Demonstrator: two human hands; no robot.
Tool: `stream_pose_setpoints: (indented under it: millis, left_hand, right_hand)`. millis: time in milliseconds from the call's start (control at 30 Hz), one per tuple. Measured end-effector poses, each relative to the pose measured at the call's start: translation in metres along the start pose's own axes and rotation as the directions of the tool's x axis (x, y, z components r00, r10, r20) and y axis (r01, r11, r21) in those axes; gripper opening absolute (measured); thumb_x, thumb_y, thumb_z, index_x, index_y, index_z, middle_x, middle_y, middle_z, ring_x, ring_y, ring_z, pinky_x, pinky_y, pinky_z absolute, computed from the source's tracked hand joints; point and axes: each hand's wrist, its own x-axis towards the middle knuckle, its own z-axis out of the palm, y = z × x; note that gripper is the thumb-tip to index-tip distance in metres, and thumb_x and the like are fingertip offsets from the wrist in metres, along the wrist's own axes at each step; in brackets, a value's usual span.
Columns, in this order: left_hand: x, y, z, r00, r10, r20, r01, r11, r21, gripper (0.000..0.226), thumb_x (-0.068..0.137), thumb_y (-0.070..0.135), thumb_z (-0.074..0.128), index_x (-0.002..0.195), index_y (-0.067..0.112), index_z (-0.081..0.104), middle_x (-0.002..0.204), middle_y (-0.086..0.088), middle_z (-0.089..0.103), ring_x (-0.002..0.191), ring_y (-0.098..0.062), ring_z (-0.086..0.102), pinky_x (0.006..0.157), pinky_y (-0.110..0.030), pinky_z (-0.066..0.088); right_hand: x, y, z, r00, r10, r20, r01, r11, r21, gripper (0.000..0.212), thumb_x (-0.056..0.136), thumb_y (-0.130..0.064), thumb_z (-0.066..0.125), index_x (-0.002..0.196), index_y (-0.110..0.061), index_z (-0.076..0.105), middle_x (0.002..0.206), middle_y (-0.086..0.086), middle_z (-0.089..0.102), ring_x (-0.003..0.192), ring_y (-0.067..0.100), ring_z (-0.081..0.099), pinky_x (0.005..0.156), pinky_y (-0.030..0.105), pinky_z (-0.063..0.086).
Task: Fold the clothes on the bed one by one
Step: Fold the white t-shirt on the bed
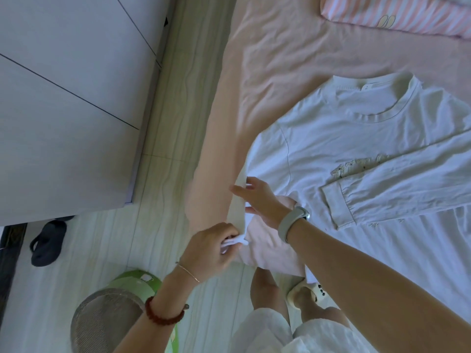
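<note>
Room: pale wood-look floor [178,123] on the left, white cabinet [71,98] at far left, bed at right.
Bed: pink sheet [267,72], wrinkled; a pink-and-white striped pillow [397,16] at the far right corner.
Shirt: white long-sleeved shirt [356,149] spread flat on the bed, round collar toward the far side, one cuffed sleeve [382,189] folded across the chest over a small print.
Left hand: left hand [211,248] at the near edge of the bed, grip curled and pinching a bunched end of the shirt's white cloth; thin chain and red bead bracelet on the wrist.
Right hand: right hand [260,200] just beyond the left, grip spread, fingers straight, resting on the shirt's near-left part; grey band [293,225] on the wrist.
Floor items: dark slipper [48,240] near the cabinet; green basket [122,312] with mesh top at near left.
Person: white shorts, cream slipper [305,294] on one foot, standing beside the bed.
</note>
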Motion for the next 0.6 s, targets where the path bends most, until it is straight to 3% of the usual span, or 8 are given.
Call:
stream_pose_setpoints:
  millis: [67,133,200,267,400,500,533,600]
  left_hand:
    - [0.0,0.007,0.012,1.0,0.0,0.011,0.0,1.0,-0.007,0.011,0.081,0.019,0.059,0.079,0.008,0.062,0.072,-0.002,0.054,0.058,-0.021,0.052,0.054,-0.03,0.044]
    - [0.004,0.013,0.023,0.992,-0.094,0.079,0.103,0.988,-0.112,0.014,0.082,0.014,0.062,0.093,0.006,0.064,0.087,-0.004,0.055,0.074,-0.023,0.057,0.068,-0.033,0.048]
    - [0.012,0.017,0.031,0.939,-0.21,0.273,0.285,0.918,-0.276,0.029,0.086,0.016,0.061,0.112,0.005,0.06,0.106,-0.005,0.056,0.097,-0.018,0.058,0.086,-0.024,0.045]
    - [0.023,0.016,0.036,0.864,-0.27,0.426,0.42,0.852,-0.313,0.027,0.091,0.016,0.057,0.117,0.011,0.059,0.115,-0.001,0.06,0.108,-0.011,0.057,0.087,-0.01,0.04]
    - [0.058,0.006,0.028,0.894,-0.425,0.141,0.447,0.864,-0.232,0.025,0.093,0.01,0.05,0.116,0.01,0.061,0.118,-0.003,0.062,0.107,-0.015,0.057,0.087,-0.013,0.038]
    - [0.096,0.004,0.022,0.966,-0.258,-0.006,0.258,0.965,-0.046,0.032,0.091,0.005,0.051,0.123,0.007,0.056,0.124,-0.01,0.055,0.113,-0.027,0.05,0.096,-0.024,0.035]
    - [0.11,0.004,0.023,0.989,-0.146,-0.021,0.147,0.988,0.048,0.035,0.089,0.004,0.051,0.124,0.007,0.055,0.126,-0.011,0.053,0.115,-0.03,0.047,0.096,-0.024,0.032]
    - [0.137,0.009,0.029,0.999,0.043,0.018,-0.046,0.979,0.196,0.041,0.089,0.004,0.052,0.13,0.008,0.052,0.136,-0.012,0.046,0.122,-0.035,0.039,0.101,-0.03,0.029]
  right_hand:
    - [0.002,-0.004,-0.008,0.984,-0.073,-0.165,0.058,0.994,-0.093,0.007,0.086,-0.002,0.053,0.091,-0.005,0.057,0.078,0.01,0.052,0.075,0.022,0.05,0.06,0.027,0.042]
    - [0.003,-0.006,-0.026,0.961,-0.104,-0.257,0.103,0.995,-0.019,0.014,0.086,0.001,0.047,0.092,0.001,0.059,0.076,0.01,0.051,0.074,0.022,0.048,0.062,0.03,0.039]
    - [0.001,-0.009,-0.047,0.935,-0.118,-0.334,0.159,0.982,0.098,0.016,0.088,0.001,0.045,0.095,0.005,0.058,0.079,0.011,0.054,0.076,0.022,0.05,0.066,0.032,0.041]
    - [-0.002,-0.005,-0.065,0.913,-0.115,-0.392,0.175,0.977,0.12,0.017,0.089,-0.001,0.045,0.097,-0.003,0.06,0.082,0.011,0.058,0.078,0.022,0.053,0.071,0.034,0.044]
    - [-0.015,0.039,-0.078,0.895,-0.083,-0.438,0.025,0.99,-0.137,0.022,0.089,-0.012,0.054,0.108,-0.001,0.058,0.1,0.017,0.066,0.083,0.027,0.06,0.078,0.036,0.049]
    - [-0.022,0.076,-0.072,0.9,-0.094,-0.426,-0.021,0.966,-0.257,0.008,0.087,-0.019,0.057,0.09,-0.011,0.055,0.086,0.006,0.065,0.076,0.021,0.057,0.056,0.012,0.042]
    - [-0.021,0.086,-0.068,0.9,-0.076,-0.429,-0.051,0.959,-0.277,0.009,0.086,-0.022,0.057,0.09,-0.014,0.053,0.085,0.004,0.062,0.078,0.019,0.056,0.053,0.011,0.037]
    - [-0.017,0.103,-0.061,0.882,-0.032,-0.471,-0.13,0.942,-0.308,0.017,0.085,-0.026,0.056,0.097,-0.013,0.052,0.091,0.006,0.055,0.093,0.024,0.054,0.064,0.02,0.038]
